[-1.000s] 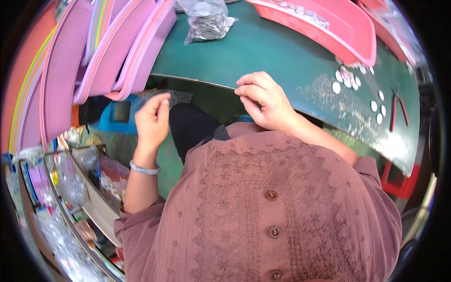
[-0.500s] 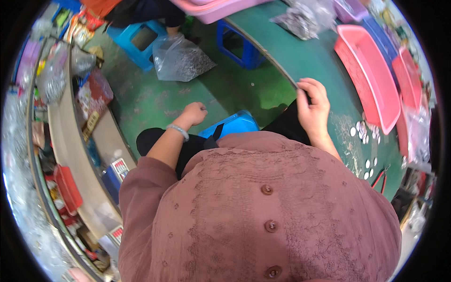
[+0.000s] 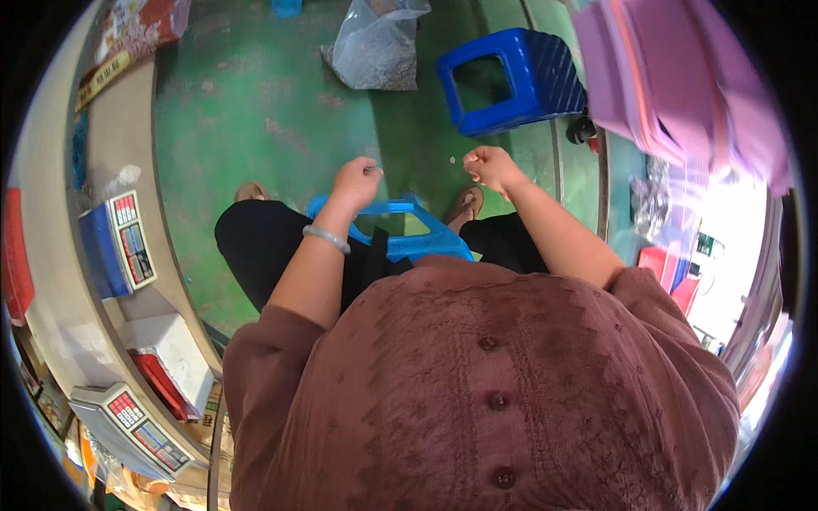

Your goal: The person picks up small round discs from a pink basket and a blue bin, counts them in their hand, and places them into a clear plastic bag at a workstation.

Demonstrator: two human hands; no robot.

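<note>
Above my lap, my left hand has its fingers curled in, with a pale bracelet on that wrist. Something small and dark may show at its fingertips, too small to name. My right hand hangs in the air to its right, apart from it, fingers bent toward the palm; whether anything is inside is hidden. Below and between the hands is a light blue plastic stool, partly covered by my clothes and legs. Both hands are nearest to this stool and touch nothing else that I can see.
A clear bag of small grey pieces lies on the green floor ahead. Right of it is a dark blue stool. Stacked purple trays stand at far right. Along the left shelf sit a scale and a white box.
My right hand has left the green table's edge and come inward over the floor. My view has turned right; the table and pink trays have mostly gone out of it. The left hand stays curled.
</note>
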